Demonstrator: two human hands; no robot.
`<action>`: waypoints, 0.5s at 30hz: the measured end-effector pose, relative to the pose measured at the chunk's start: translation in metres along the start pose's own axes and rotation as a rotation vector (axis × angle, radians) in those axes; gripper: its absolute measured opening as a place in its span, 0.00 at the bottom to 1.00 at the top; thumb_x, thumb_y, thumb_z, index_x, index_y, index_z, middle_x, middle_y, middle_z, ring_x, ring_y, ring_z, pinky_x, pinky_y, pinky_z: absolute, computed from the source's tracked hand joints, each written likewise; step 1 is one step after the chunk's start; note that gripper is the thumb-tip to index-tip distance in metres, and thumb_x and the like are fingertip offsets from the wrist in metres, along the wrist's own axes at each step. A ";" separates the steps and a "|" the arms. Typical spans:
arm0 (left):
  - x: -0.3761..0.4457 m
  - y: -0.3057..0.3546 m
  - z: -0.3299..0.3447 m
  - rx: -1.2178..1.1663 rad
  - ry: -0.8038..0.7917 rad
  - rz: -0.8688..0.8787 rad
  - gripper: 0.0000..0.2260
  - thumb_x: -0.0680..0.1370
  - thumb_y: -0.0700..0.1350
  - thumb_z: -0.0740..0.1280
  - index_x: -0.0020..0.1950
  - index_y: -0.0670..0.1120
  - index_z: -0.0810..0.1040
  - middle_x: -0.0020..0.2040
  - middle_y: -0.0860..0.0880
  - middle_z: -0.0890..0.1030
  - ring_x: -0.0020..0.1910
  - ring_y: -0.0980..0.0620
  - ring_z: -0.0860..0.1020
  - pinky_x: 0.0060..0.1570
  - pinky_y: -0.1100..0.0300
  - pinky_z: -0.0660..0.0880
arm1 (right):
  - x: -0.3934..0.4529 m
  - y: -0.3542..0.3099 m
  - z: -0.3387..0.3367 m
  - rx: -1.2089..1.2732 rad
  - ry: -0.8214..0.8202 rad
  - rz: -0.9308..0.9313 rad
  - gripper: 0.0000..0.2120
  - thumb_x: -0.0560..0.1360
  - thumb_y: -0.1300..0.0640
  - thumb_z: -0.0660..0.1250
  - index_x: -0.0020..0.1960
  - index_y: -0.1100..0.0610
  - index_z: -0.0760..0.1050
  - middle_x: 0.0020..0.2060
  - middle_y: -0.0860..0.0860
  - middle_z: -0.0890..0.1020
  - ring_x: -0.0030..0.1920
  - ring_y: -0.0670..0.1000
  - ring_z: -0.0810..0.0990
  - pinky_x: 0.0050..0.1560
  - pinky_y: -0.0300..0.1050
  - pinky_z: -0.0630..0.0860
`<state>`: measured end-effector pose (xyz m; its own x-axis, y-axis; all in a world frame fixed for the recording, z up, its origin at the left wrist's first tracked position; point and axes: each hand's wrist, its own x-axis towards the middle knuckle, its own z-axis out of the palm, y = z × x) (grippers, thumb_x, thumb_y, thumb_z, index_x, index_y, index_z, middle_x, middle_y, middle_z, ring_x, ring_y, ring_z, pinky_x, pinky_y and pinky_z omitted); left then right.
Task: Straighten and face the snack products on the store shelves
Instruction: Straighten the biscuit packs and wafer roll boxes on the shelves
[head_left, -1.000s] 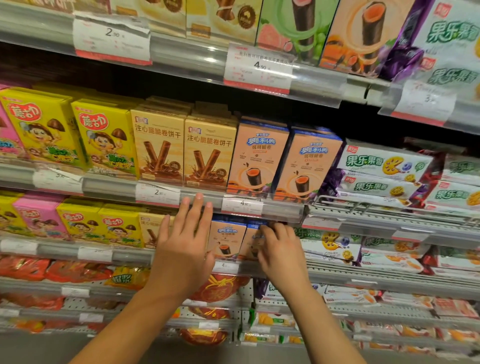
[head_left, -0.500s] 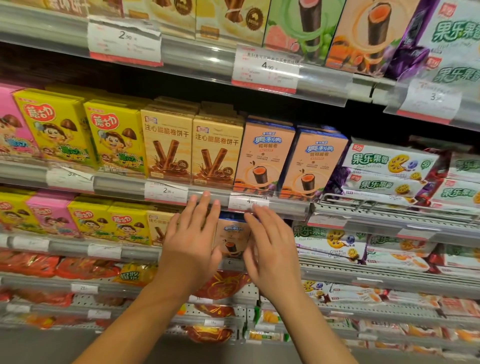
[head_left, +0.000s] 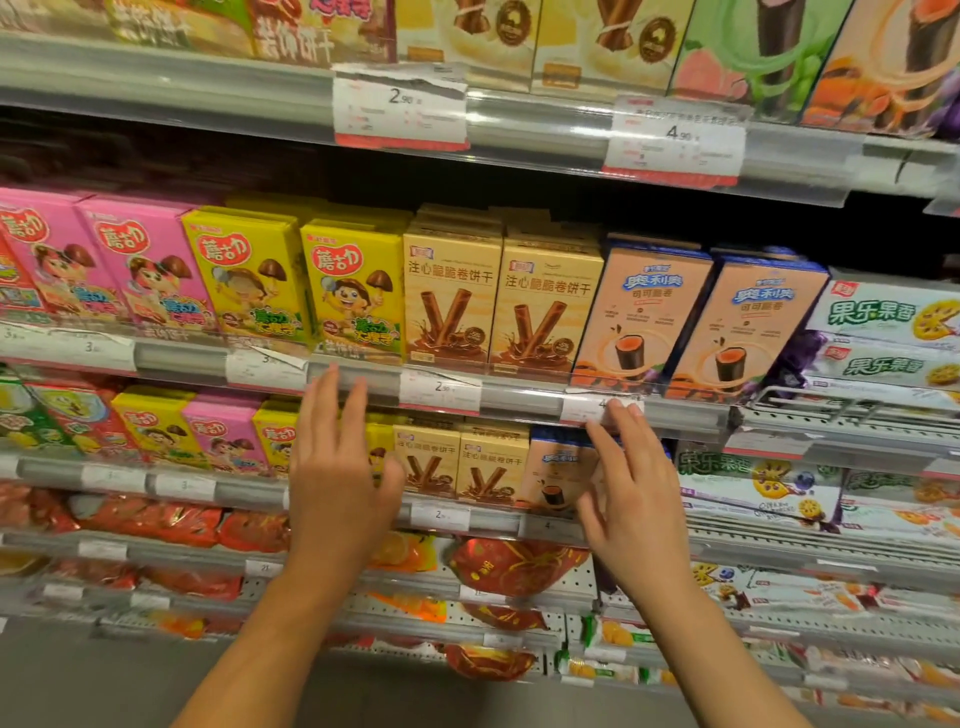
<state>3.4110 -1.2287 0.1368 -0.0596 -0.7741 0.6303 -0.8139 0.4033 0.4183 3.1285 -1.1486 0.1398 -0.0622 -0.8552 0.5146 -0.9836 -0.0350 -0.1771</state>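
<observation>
Your view swings left along the shelf rail (head_left: 519, 410); more pink boxes show. Tan roll boxes (head_left: 457, 465) and the peach box (head_left: 558, 470), lower shelf front edge, now uncovered, facing out. Left hand (head_left: 337, 478) and right hand (head_left: 636, 488) spread flat, holding nothing, lifted off them

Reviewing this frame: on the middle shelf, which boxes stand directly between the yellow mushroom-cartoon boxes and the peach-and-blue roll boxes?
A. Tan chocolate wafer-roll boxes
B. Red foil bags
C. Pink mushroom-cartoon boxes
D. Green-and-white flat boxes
A. Two tan chocolate wafer-roll boxes stand side by side, with the yellow mushroom-cartoon boxes on their left and the peach-and-blue roll boxes on their right.
</observation>
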 end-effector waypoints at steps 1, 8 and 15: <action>0.003 -0.014 -0.004 0.018 0.010 -0.015 0.30 0.76 0.45 0.65 0.77 0.38 0.65 0.80 0.39 0.60 0.80 0.39 0.56 0.77 0.40 0.59 | 0.000 -0.002 0.001 0.006 0.012 0.010 0.33 0.71 0.59 0.72 0.75 0.59 0.68 0.78 0.58 0.63 0.80 0.60 0.58 0.73 0.64 0.66; 0.015 -0.063 -0.007 0.108 -0.102 -0.046 0.38 0.77 0.45 0.67 0.82 0.41 0.53 0.83 0.40 0.50 0.81 0.38 0.49 0.77 0.38 0.59 | 0.001 -0.017 0.013 0.049 0.071 0.093 0.29 0.71 0.60 0.72 0.71 0.60 0.72 0.78 0.59 0.62 0.80 0.61 0.56 0.72 0.67 0.66; 0.015 -0.075 -0.010 0.112 -0.158 -0.043 0.41 0.74 0.44 0.69 0.83 0.45 0.52 0.83 0.43 0.49 0.82 0.41 0.48 0.74 0.38 0.65 | 0.007 -0.064 0.018 0.000 0.098 0.088 0.32 0.71 0.58 0.73 0.73 0.61 0.69 0.77 0.61 0.63 0.78 0.64 0.59 0.72 0.69 0.64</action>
<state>3.4769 -1.2652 0.1213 -0.1064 -0.8600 0.4990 -0.8763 0.3183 0.3617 3.1943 -1.1620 0.1398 -0.1642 -0.8004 0.5766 -0.9736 0.0374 -0.2253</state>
